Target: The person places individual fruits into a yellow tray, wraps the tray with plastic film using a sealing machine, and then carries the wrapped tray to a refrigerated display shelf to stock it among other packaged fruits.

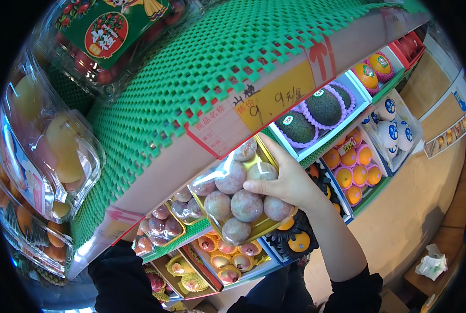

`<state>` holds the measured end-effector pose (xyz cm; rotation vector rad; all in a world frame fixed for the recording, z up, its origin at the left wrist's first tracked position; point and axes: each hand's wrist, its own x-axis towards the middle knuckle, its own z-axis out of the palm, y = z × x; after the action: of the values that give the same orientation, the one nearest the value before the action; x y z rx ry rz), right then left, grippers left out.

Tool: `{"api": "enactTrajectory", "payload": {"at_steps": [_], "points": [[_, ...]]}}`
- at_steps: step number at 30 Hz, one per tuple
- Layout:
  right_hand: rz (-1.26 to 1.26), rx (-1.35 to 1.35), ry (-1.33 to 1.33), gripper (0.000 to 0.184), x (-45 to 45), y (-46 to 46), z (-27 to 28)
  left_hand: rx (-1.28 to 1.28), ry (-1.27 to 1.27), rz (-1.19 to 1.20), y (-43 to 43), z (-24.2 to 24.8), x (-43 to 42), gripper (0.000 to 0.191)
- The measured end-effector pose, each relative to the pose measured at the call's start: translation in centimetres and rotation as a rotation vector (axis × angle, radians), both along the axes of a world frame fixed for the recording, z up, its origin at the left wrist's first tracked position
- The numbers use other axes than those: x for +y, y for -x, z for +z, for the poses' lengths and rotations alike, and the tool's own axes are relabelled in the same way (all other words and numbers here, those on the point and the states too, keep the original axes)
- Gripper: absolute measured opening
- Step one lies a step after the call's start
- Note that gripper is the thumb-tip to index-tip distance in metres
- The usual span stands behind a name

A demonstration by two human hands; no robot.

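Note:
My right hand (291, 182) grips a film-wrapped yellow tray of purple plums (238, 195) by its right side, thumb on top of the film. The tray is tilted and held just below the front edge of the upper shelf (154, 184). Similar wrapped trays of purple fruit (164, 227) lie on the lower tier, partly hidden by that shelf. My left arm, in a black sleeve (117, 274), reaches under the shelf edge. The left hand itself is hidden there; only a bit of wrist shows.
Green mesh matting (170, 90) covers the upper shelf, which bears clear fruit boxes (66, 148) and a handwritten price tag (248, 113). Below stand cartons of avocados (321, 107), oranges (358, 174) and net-sleeved fruit (231, 260). Crumpled white plastic (431, 262) lies at right.

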<state>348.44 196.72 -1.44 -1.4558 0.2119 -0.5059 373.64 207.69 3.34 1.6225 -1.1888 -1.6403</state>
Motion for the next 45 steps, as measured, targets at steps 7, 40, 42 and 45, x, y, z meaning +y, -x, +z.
{"api": "enactTrajectory", "payload": {"at_steps": [7,40,42,45], "points": [[-0.355,-0.005,-0.202,0.060,3.4,6.7,-2.2,-0.848,0.191,-0.038,-1.3,-2.9,-1.7,0.074],[-0.497,0.611,-0.692,0.013,17.6,25.2,-16.1,-1.346,0.427,0.234,-0.2,-2.0,3.0,0.038],[-0.501,0.628,-0.649,0.013,17.6,25.2,-16.2,-1.416,0.707,0.315,3.7,-1.6,3.9,0.037],[-0.394,0.632,-0.585,0.013,17.1,25.1,-16.6,-1.140,0.932,0.193,13.6,-1.4,10.7,0.032]]}}
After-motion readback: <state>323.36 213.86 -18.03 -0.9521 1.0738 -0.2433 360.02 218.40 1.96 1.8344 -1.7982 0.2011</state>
